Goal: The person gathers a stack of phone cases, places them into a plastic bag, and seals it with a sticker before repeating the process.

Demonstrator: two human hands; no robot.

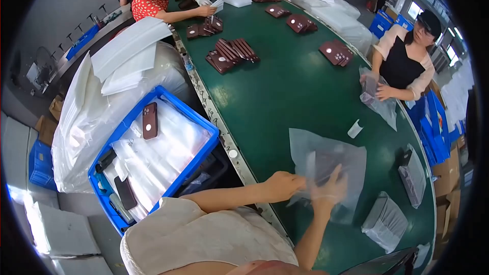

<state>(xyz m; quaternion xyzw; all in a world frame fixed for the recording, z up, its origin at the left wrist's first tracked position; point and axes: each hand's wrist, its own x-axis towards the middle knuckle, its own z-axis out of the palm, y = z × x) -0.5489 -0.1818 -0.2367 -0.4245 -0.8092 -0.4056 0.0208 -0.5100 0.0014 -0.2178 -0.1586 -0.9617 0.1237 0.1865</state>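
Note:
A clear plastic bag lies on the green table in front of me, with a dark stack of what look like phone cases showing dimly through its film. My left hand is closed in a pinch at the bag's left edge. My right hand reaches into the bag's near side, under the film, its fingers around the near end of the dark stack; film and motion blur its outline. To the right lie a wrapped bundle and another bagged bundle.
Piles of dark red phone cases sit along the green table. At left, a blue crate holds plastic bags, a phone case and a phone. Across the table, a person handles a bagged box. A white scrap lies nearby.

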